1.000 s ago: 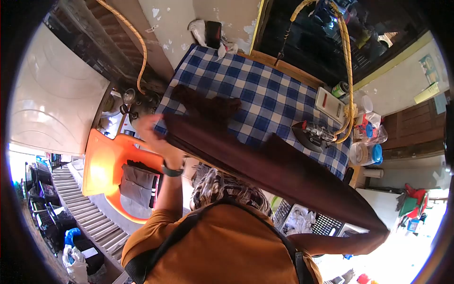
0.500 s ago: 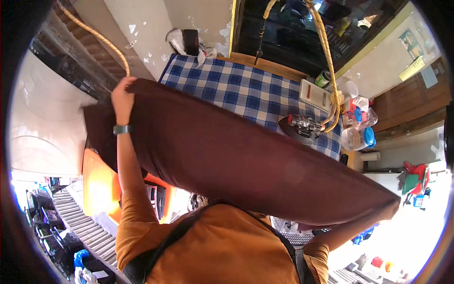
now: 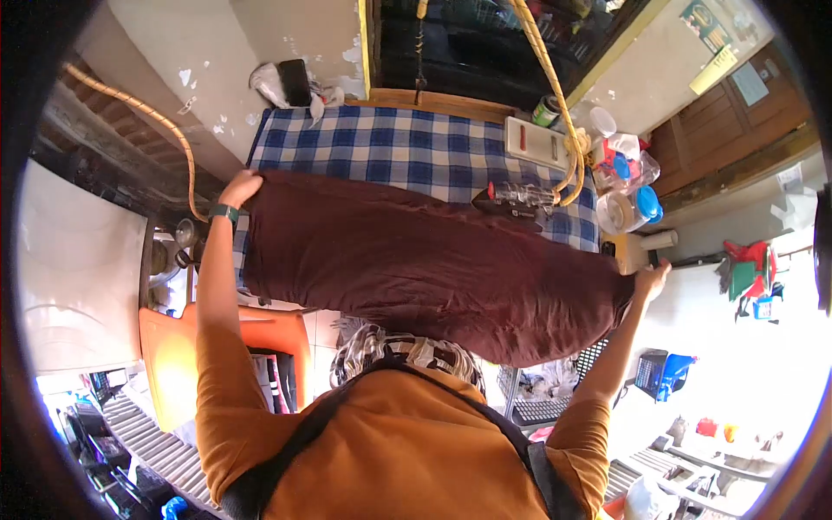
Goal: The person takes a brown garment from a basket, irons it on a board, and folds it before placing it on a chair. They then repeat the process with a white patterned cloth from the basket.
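A dark maroon cloth (image 3: 416, 260) is stretched out sideways in front of me, its far part over a blue and white checked cover (image 3: 364, 143). Its near edge hangs toward my body with some wrinkles. My left hand (image 3: 241, 188) is closed on the cloth's far left corner. At the right end, my right hand (image 3: 650, 279) grips the edge, the fingers partly hidden. Just beyond the cloth's far edge stands a clothes iron (image 3: 511, 206), with its lower part partly covered by the cloth.
A yellow cord (image 3: 555, 95) hangs down to the iron. Behind it lie a white tray (image 3: 536, 143), a green can (image 3: 545, 111) and plastic tubs, one with a blue lid (image 3: 648, 204). An orange chair (image 3: 173, 364) stands at my left, near a grey basket (image 3: 537, 412).
The cloth has come down onto the checked cover and lies flatter. My right hand has moved up and inward, my left slightly lower; both keep hold. The view has shifted.
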Available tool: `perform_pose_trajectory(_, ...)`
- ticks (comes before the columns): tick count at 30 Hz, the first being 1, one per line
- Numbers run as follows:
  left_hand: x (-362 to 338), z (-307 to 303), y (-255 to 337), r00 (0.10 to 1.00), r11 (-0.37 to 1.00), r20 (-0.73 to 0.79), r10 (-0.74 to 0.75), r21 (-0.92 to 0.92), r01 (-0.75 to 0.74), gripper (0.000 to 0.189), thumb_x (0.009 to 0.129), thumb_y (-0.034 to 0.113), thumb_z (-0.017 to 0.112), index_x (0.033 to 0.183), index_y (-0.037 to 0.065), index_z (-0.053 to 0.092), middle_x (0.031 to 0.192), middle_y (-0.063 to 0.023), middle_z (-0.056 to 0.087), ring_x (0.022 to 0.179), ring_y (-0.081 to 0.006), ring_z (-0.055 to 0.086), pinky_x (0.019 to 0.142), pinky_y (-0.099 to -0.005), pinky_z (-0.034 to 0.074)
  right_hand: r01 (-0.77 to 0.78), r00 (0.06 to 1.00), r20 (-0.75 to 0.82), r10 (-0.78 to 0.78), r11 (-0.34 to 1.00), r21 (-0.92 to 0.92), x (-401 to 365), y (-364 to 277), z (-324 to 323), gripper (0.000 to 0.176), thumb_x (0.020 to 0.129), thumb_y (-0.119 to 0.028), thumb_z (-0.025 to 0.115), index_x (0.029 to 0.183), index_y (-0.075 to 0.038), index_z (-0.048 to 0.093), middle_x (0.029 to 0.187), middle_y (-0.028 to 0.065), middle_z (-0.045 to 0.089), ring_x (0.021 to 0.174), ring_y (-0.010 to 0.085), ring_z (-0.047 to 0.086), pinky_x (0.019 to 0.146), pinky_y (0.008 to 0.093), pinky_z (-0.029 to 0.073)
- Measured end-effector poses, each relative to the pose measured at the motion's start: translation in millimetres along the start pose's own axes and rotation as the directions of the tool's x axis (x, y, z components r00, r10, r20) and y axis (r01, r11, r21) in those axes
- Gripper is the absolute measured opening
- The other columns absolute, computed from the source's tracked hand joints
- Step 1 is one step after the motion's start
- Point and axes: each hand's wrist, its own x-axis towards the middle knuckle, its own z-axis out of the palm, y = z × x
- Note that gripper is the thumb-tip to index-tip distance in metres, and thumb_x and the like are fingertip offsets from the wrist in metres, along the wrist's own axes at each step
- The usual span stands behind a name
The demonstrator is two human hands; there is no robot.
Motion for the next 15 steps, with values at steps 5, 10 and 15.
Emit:
perform_pose_trajectory(5, -124.5, 112.9, 127.1, 0.901, 0.909, 0.134, 0.413, -0.004, -0.416, 0.024, 0.077, 0.019, 0.053, 0.087, -0.001, 0.063, 0.07, -0.0065, 0.062, 0.066, -0.0127, 0.057, 0.061, -0.0306, 0.045, 0.228, 0.819, 0.339, -0.463, 0.804, 0.549, -174.5, -210.1, -92.3, 0.031, 0.08, 0.001, 0.057, 0.109, -0.008, 0.06, 0.078, 0.0103, 0.061, 0.07, 0.0242, 0.059, 0.069, 0.0371, 0.049)
perform_pose_trajectory(10, -194.7, 206.1, 176.3, 0.723, 0.704, 0.223, 0.654, 0.171, -0.69, 0.029, 0.076, 0.015, 0.065, 0.103, 0.005, 0.059, 0.089, -0.0175, 0.065, 0.074, -0.033, 0.064, 0.063, -0.0379, 0.051, -0.147, 0.471, 0.293, -0.832, 0.253, 0.956, -323.4, -289.6, -25.0, 0.034, 0.082, -0.002, 0.059, 0.117, -0.002, 0.056, 0.119, 0.0185, 0.059, 0.095, 0.0315, 0.065, 0.079, 0.0325, 0.051)
perform_pose_trajectory(15, -197.1, 184.4, 156.0, 0.665, 0.591, -0.054, 0.745, 0.514, -0.622, 0.036, 0.07, 0.015, 0.073, 0.099, 0.013, 0.051, 0.084, -0.0063, 0.062, 0.071, -0.0274, 0.064, 0.057, -0.0379, 0.049, -0.016, 0.52, 0.335, -0.786, 0.384, 0.923, -334.5, -296.8, -28.3, 0.017, 0.08, -0.002, 0.063, 0.097, -0.002, 0.064, 0.081, 0.014, 0.064, 0.06, 0.0214, 0.061, 0.057, 0.0297, 0.048)
